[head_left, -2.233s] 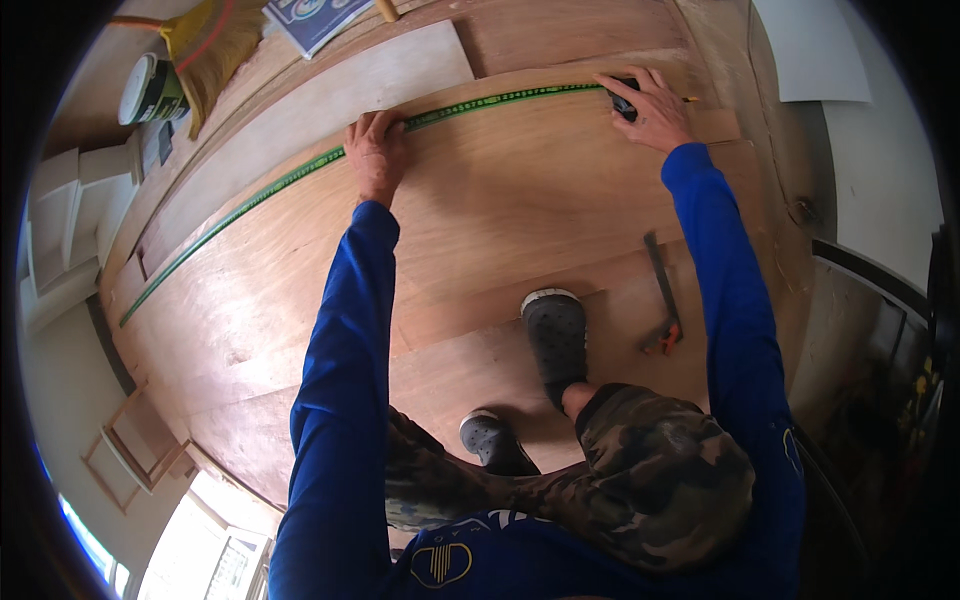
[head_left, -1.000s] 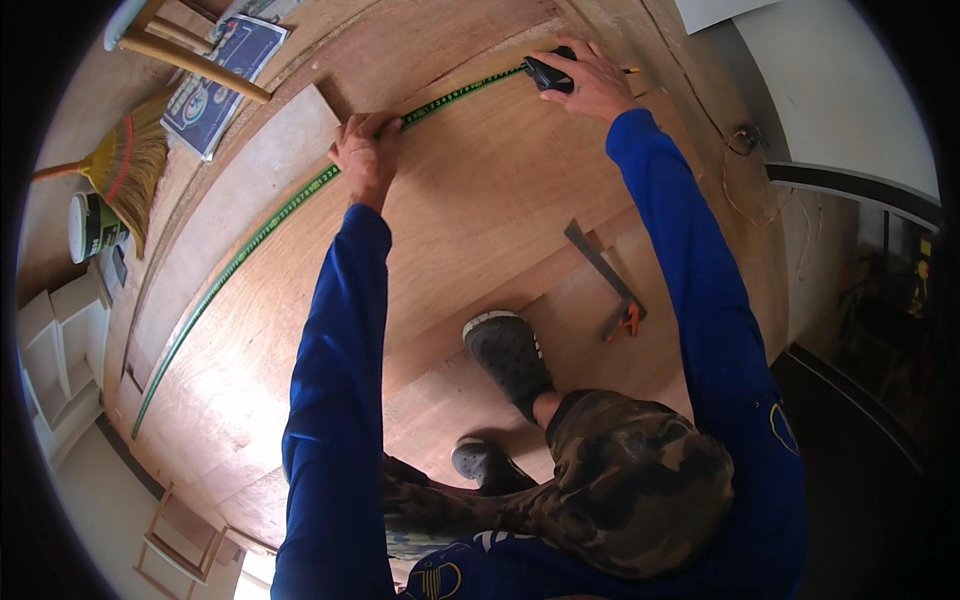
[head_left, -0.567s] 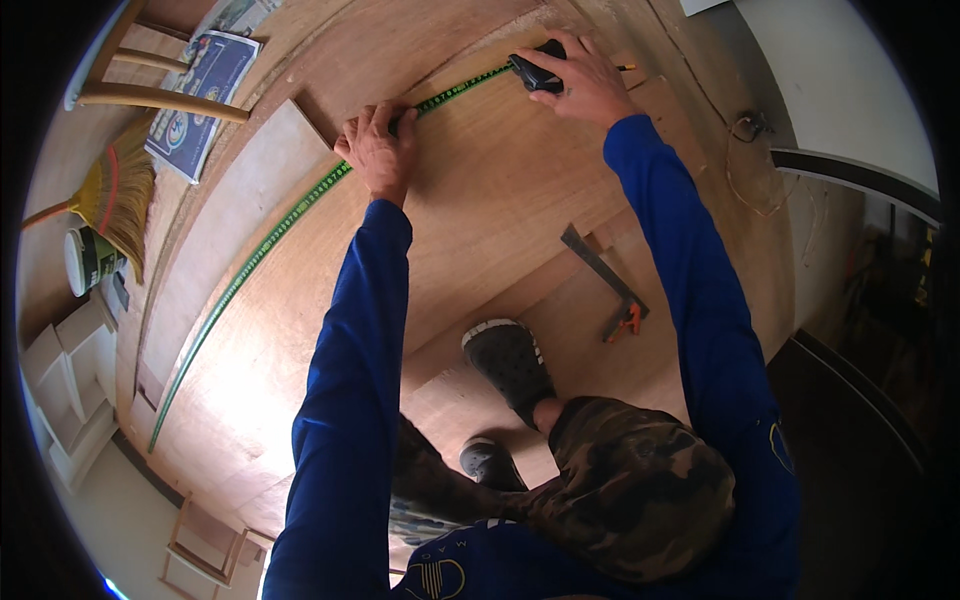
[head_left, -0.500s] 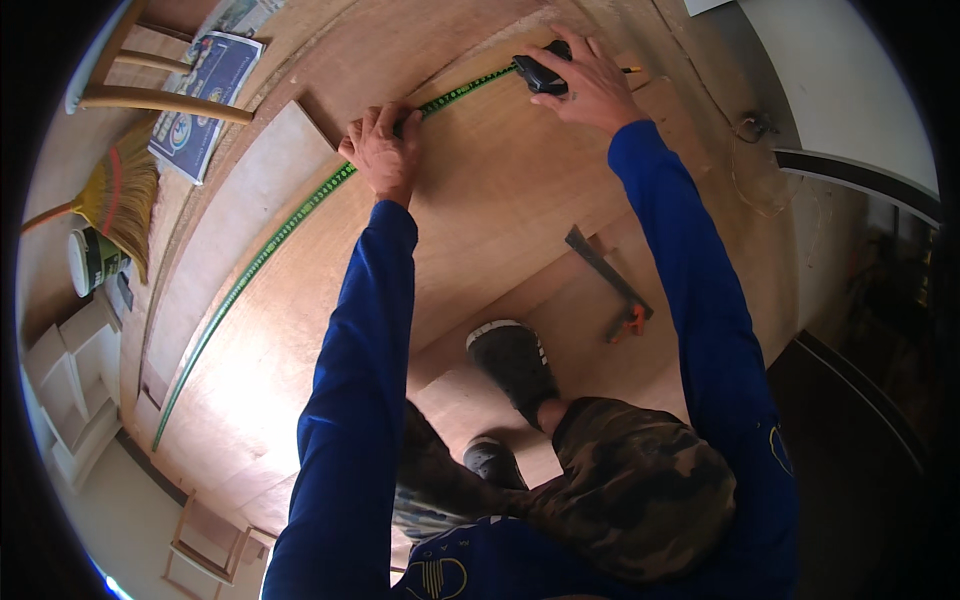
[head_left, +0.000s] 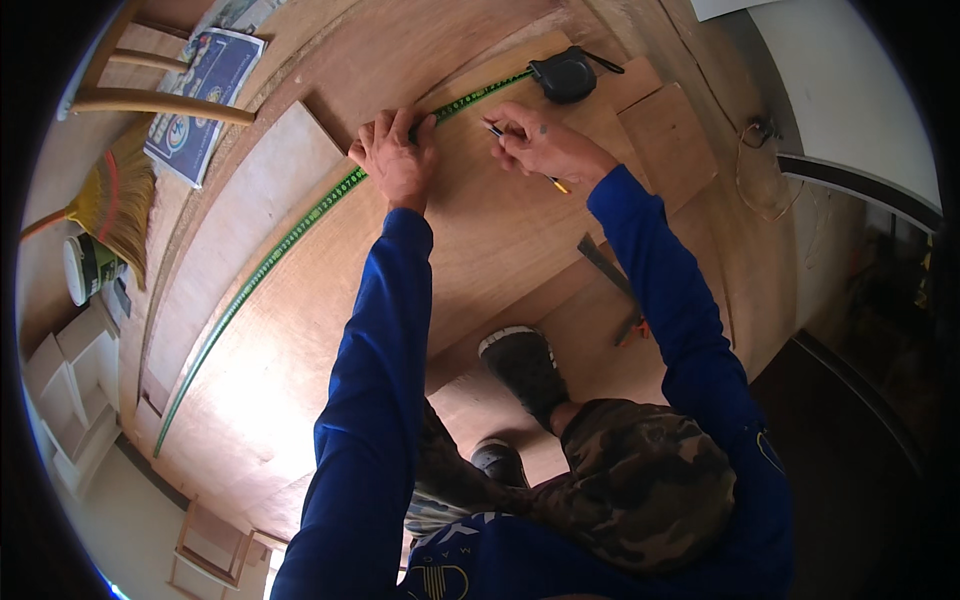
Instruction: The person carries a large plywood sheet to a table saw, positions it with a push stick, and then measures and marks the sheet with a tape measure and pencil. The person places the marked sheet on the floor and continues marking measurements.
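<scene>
A green tape measure blade (head_left: pixel 262 268) stretches in a long curve across a plywood sheet (head_left: pixel 300 350). My left hand (head_left: pixel 395 160) presses down on it, fingers bent over the blade and thumb to the side. The black tape case (head_left: pixel 565 76), with a wrist strap, rests on the wood at the blade's far right end; neither hand touches it. In my right hand (head_left: pixel 555 150) is a pencil (head_left: pixel 560 185), pinched between thumb and fingers just below the blade. Its tip points up and left, toward the tape, and its yellow end shows under the hand.
A dark flat bar (head_left: pixel 605 268) with an orange end lies beside my right forearm, partly hidden. My shoe (head_left: pixel 522 370) stands on the wood. To the left are a broom (head_left: pixel 125 195), a tub (head_left: pixel 85 268) and a wooden chair leg (head_left: pixel 160 102). A wire (head_left: pixel 745 185) lies at the right.
My right hand has let go of the tape case and come down and left, now with the pencil in its fingers. My left hand stays on the blade, shifted slightly right.
</scene>
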A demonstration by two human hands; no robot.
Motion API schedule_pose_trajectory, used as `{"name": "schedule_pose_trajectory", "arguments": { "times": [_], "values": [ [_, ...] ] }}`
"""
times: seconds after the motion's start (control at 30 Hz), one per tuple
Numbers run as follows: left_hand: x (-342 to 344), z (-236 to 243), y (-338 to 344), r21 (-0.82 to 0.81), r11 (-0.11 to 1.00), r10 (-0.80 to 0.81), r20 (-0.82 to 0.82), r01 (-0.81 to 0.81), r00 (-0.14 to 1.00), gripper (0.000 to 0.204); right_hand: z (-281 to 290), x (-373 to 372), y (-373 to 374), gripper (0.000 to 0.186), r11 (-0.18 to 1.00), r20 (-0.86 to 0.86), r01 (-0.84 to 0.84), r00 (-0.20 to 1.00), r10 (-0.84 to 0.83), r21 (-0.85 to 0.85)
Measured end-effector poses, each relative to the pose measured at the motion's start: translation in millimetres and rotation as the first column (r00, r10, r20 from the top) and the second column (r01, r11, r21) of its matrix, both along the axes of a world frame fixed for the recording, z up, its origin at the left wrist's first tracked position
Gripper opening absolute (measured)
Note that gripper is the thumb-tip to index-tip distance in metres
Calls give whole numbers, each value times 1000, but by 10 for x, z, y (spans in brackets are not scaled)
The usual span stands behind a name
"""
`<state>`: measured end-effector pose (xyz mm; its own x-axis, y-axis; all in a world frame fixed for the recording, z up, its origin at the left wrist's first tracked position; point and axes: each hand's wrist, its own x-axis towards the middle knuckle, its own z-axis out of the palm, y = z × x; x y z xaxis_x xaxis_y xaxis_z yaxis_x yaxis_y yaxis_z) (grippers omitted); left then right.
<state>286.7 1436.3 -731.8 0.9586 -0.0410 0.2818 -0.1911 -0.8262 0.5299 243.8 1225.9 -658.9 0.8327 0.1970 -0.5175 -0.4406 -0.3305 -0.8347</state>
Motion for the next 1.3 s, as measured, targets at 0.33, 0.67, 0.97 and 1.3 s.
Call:
{"name": "schedule_pose_trajectory", "arguments": {
  "times": [0.33,0.67,0.97,1.3],
  "values": [
    [10,46,-14,29,1000,13,-26,-12,1000,16,-143,19,83,26,678,-231,367,930,-287,637],
    [-1,51,2,16,1000,5,-44,-4,999,16,-339,-48,137,20,790,-84,450,884,-460,417],
    [6,54,-8,26,1000,11,-43,-10,999,16,-339,134,332,7,945,482,324,821,-307,51],
    [1,34,-3,18,1000,-1,-37,2,999,15,-490,159,308,10,936,631,326,755,-175,-130]
  ]
}}
